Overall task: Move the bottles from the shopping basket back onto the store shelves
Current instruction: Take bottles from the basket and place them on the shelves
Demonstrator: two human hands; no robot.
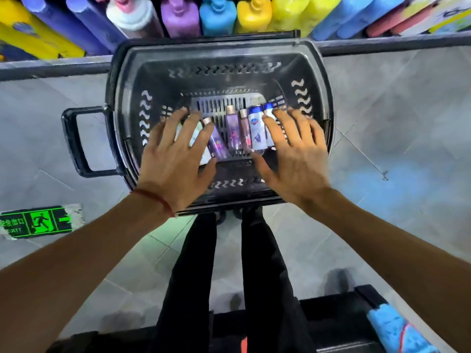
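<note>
Left hand [175, 159] and right hand [297, 159] are hovering, fingers spread, gripping nothing, over bottles [232, 131] lying in the basket [216, 59]; fingertip contact unclear.

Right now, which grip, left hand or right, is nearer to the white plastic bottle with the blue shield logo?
Right. The right grip is spread just right of the white plastic shield-logo bottle; the left grip is farther left, with purple bottles between.

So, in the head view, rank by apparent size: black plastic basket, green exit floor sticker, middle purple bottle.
Black plastic shopping basket
Green exit floor sticker
Purple bottle with beige cap, which lies deep in the basket, so distance may shrink it
</note>
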